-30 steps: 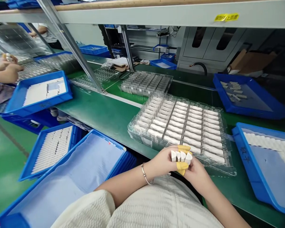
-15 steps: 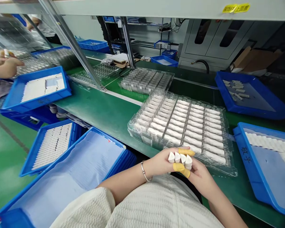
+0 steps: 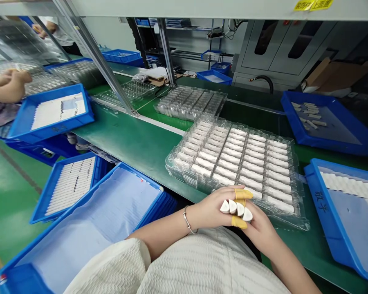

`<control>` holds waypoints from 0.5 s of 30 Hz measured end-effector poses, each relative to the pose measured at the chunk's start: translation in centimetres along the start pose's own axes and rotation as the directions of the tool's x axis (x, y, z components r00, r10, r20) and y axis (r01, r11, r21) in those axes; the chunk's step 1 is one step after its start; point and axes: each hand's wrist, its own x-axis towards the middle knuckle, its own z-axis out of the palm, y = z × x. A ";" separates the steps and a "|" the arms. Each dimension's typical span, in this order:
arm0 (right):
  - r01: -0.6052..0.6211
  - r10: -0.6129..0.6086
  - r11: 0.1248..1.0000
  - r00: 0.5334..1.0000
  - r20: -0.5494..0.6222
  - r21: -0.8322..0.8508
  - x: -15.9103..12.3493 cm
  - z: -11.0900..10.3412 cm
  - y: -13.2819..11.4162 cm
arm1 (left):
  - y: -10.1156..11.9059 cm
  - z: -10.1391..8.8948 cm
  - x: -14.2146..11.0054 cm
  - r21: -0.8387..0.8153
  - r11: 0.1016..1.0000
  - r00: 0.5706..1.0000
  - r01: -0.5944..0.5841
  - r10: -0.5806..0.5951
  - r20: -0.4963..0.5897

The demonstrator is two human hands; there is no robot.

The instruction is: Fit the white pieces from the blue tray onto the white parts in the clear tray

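Holding row of four white pieces (image 3: 236, 209) in left hand (image 3: 213, 208), closed round them; touching them with right hand (image 3: 259, 226), curled, too hidden to tell if gripping too. Seemingly evening up or checking ends; likely calling next for steady, light pressure. Looking matte, wedge-ended, slightly staggered, with lengths hidden. Lying at six o'clock from filled clear trays (image 3: 184, 173), nine o'clock from blue bin (image 3: 328, 222).

Green floor (image 3: 9, 196), grey cabinet (image 3: 280, 57)
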 end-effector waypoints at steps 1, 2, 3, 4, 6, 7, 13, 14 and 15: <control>0.011 -0.011 1.000 1.000 -0.006 -0.007 0.0 0.0 0.1 | 0.1 -0.1 0.1 0.056 0.997 0.999 -0.046 0.046 -0.005; 0.020 -0.020 1.000 1.000 -0.011 -0.011 0.0 0.0 0.2 | 0.2 -0.2 0.1 0.099 0.992 0.997 -0.077 0.078 -0.011; 0.026 -0.026 1.000 1.000 -0.017 -0.011 0.0 0.0 0.3 | 0.3 -0.2 0.1 0.134 0.987 0.995 -0.092 0.096 -0.020; 0.026 -0.026 1.000 0.999 -0.019 -0.009 0.1 0.0 0.4 | 0.4 -0.1 0.1 0.165 0.982 0.994 -0.092 0.100 -0.037; 0.015 -0.015 1.000 1.000 -0.020 -0.003 0.2 0.0 0.4 | 0.6 0.1 0.1 0.210 0.976 0.992 -0.060 0.081 -0.096; 0.006 -0.006 1.000 1.000 -0.023 -0.003 0.2 0.1 0.4 | 0.6 0.2 0.1 0.215 0.976 0.990 -0.035 0.063 -0.125; -0.048 0.045 0.998 0.995 -0.085 -0.033 0.1 0.6 1.1 | -0.1 1.0 0.3 0.099 0.995 0.976 -0.019 0.040 -0.214; -0.051 0.048 0.998 0.995 -0.085 -0.034 0.2 0.7 1.2 | -0.3 1.1 0.3 0.082 0.996 0.977 -0.032 0.049 -0.209; -0.051 0.049 0.998 0.996 -0.080 -0.031 0.2 0.7 1.3 | -0.4 1.1 0.4 0.067 0.997 0.978 -0.040 0.053 -0.203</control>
